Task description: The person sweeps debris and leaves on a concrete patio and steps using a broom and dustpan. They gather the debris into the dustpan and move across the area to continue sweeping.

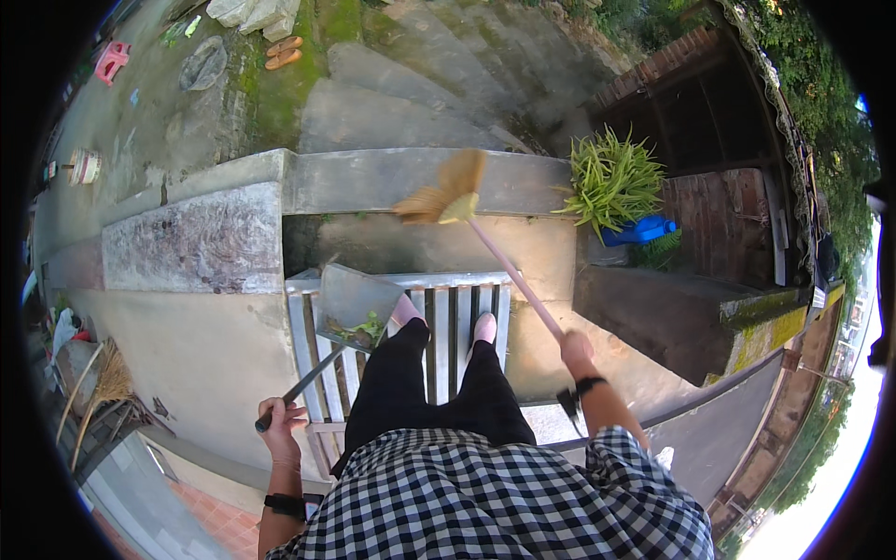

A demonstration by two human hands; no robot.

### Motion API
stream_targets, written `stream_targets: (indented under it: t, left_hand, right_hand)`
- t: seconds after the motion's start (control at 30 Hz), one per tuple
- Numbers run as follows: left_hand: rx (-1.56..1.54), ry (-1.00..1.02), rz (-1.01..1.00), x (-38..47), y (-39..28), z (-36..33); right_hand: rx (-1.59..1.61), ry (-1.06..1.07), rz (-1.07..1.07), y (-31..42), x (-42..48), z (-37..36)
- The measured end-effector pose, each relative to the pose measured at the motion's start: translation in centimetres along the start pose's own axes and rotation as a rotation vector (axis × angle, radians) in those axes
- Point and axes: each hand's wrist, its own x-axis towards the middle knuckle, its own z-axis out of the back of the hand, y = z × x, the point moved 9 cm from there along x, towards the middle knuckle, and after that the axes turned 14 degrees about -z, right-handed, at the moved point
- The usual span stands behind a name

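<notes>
My left hand (281,425) is closed around the dark handle of a long-handled dustpan (353,294). Its grey pan hangs over a slatted metal grate (439,336), with some green leaves and brown debris (364,329) inside. In my right hand (577,351) is the pink shaft of a broom (514,273). The broom's tan bristle head (451,196) is fanned out, slightly blurred, and overlaps a low concrete ledge (364,178) ahead of my feet. Whether the bristles touch the ledge I cannot tell.
A spiky green plant (612,178) and a blue plastic jug (640,229) stand right of the ledge. Stone steps (399,101) lie beyond it, with orange shoes (283,53) at their left. Another straw broom (112,374) leans at far left. A dark low wall (644,308) borders the right.
</notes>
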Motion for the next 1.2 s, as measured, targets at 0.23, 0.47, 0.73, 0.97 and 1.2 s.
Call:
stream_targets:
  t: [0.23, 0.47, 0.73, 0.97, 1.2]
  left_hand:
    - [-0.005, -0.151, -0.017, -4.2, 1.6, -2.9]
    - [0.0, -0.21, -0.024, -8.5, 1.1, -4.9]
    - [-0.048, -0.21, -0.026, -13.5, 2.1, -5.3]
    - [-0.055, -0.186, 0.019, -15.9, 5.1, -7.4]
    - [-0.134, -0.231, 0.096, -17.4, 8.4, -5.9]
  right_hand:
    - [0.526, 0.373, -0.247, -19.3, -7.5, -5.0]
    - [0.418, 0.232, 0.247, -17.7, 0.4, -4.7]
    - [0.28, 0.4, 0.073, -27.5, -7.9, -9.7]
    - [0.12, 0.173, 0.241, -16.9, -2.6, -4.8]
    - [0.285, 0.432, -0.091, -18.1, 4.2, -6.3]
